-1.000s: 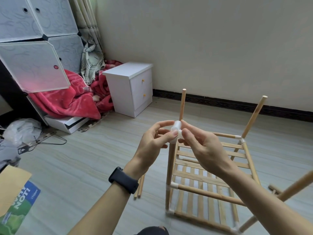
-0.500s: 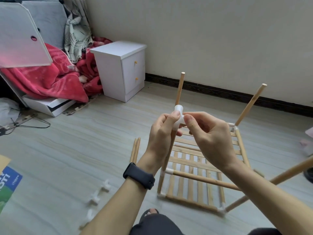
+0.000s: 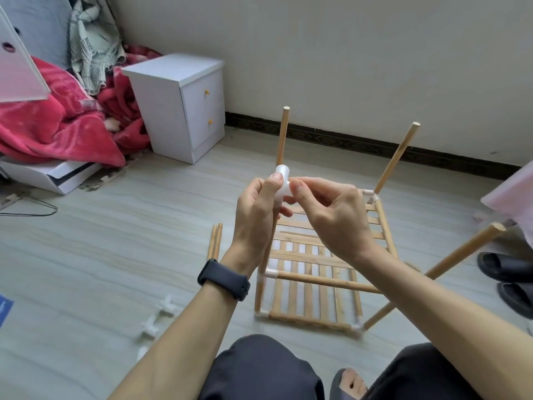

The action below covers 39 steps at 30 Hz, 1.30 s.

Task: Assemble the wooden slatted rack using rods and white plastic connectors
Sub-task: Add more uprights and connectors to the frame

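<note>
Head's tipped down since a moment ago, but the hands haven't really budged. The rack (image 3: pixel 311 267) sits on the pale plank floor (image 3: pixel 115 241): slatted shelf down low, light wood posts sticking up, white joints at the corners. Left hand (image 3: pixel 256 215) and right hand (image 3: pixel 331 215) both pinch a white connector (image 3: pixel 281 183) atop its near-left post. A white nightstand (image 3: pixel 178 111) stands behind-left of the rack, with loose rods (image 3: pixel 215 241) and spare connectors (image 3: pixel 166 306) to its left.
</note>
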Tool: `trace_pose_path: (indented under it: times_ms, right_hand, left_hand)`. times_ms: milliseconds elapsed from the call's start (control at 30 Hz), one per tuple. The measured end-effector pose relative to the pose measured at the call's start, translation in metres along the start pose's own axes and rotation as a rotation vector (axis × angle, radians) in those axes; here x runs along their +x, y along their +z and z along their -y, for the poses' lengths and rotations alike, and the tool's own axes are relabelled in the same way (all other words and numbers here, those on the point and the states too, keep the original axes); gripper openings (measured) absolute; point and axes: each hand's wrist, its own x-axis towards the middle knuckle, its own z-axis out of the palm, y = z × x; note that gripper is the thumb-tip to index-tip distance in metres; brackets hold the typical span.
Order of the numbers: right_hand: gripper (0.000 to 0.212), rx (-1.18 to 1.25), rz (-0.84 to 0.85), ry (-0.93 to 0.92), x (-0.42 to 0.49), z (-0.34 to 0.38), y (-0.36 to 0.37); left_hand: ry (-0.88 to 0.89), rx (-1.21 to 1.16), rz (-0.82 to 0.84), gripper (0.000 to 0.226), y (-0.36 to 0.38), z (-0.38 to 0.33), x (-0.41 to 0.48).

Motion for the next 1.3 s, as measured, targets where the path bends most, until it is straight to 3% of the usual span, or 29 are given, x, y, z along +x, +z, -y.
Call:
trace_pose_path:
  times_ms: [333,533,733,833,1000,1200,1300]
  right_hand:
    - [0.021,-0.095,0.084,0.02,0.006,-0.003,-0.009]
    - [0.023,-0.114,0.065,-0.024,0.004,-0.004,-0.006]
    - [0.025,-0.118,0.151,-0.049,0.014,-0.006,-0.007]
    - [0.024,-0.111,0.158,-0.044,0.016,-0.008,-0.012]
    - [0.026,-0.115,0.231,-0.003,0.022,-0.005,-0.012]
    - [0.025,-0.141,0.296,0.021,0.03,-0.004,-0.012]
    - [0.025,-0.133,0.277,0.005,0.03,-0.005,-0.007]
  left_hand:
    - [-0.002,-0.029,0.028,0.051,0.0,-0.003,-0.002]
    - [-0.016,0.178,0.003,0.074,0.0,0.036,-0.021]
    - [-0.056,0.146,-0.19,0.055,0.009,0.046,0.003]
    - [-0.044,0.143,-0.18,0.062,0.011,0.052,0.007]
    - [-0.037,0.135,-0.175,0.048,0.008,0.053,0.01]
    - [-0.037,0.095,-0.181,0.062,0.005,0.057,0.014]
    - [-0.026,0.095,-0.177,0.05,0.003,0.057,0.014]
